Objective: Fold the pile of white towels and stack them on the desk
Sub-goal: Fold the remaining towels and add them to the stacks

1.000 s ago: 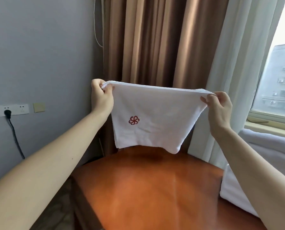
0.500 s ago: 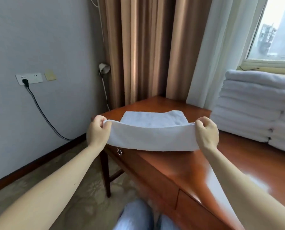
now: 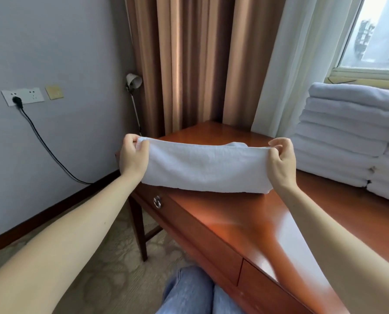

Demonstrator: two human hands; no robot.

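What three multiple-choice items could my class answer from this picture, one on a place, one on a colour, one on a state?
1. Where does the stack of folded towels stand?
A. on the floor
B. on the desk, by the window
C. on a chair

2. What colour is the heavy curtain?
A. green
B. blue
C. brown

3. How is the loose towel held?
A. pinched at both ends, by left grip and right grip
B. by one grip only
C. lying untouched

Key:
1 B, the stack rests on the desktop below the window sill.
2 C, its long folds are brown.
3 A, fingers curl on each end, with the towel stretched between them.
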